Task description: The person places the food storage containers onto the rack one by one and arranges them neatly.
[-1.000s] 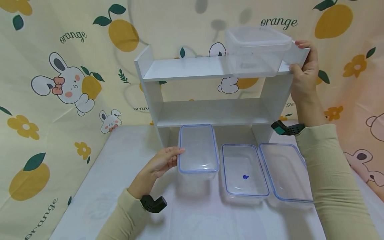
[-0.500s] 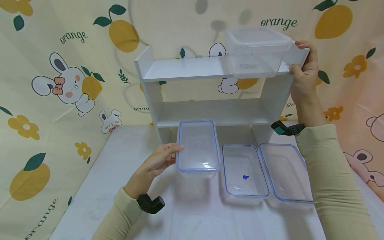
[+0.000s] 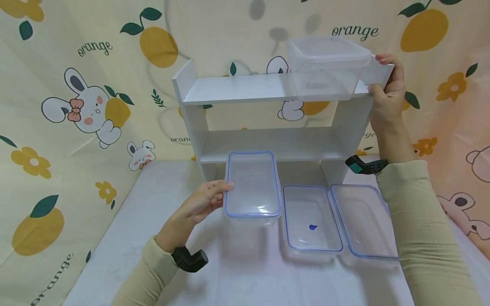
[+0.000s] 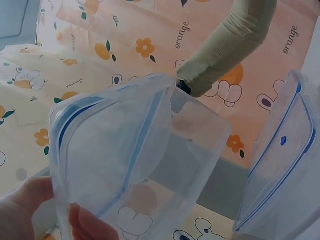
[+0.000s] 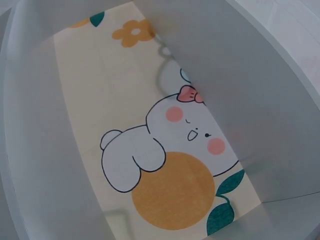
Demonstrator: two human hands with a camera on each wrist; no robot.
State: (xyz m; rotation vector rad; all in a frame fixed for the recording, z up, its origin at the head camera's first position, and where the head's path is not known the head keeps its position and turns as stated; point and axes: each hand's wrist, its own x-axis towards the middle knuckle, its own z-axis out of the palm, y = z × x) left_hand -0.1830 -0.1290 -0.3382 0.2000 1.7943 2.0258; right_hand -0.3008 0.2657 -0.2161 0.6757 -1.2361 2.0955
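Observation:
A clear plastic food container with a blue-edged lid is held by my left hand. The thumb and fingers pinch its left edge, above the table and in front of the white shelf. In the left wrist view, the same container fills the middle, with fingertips at its lower left rim. My right hand grips the top of the shelf's right side panel. Beside that hand, a larger clear container stands on the top board. Only the shelf's inside shows in the right wrist view.
Two more blue-edged clear containers, one with a small blue mark and another further right, stand on the white-covered table. My right sleeve covers part of the rightmost one. A patterned cloth hangs behind the shelf.
My left hand has raised the container slightly and moved it a little away from me, toward the shelf. My right hand keeps its grip on the shelf's side panel.

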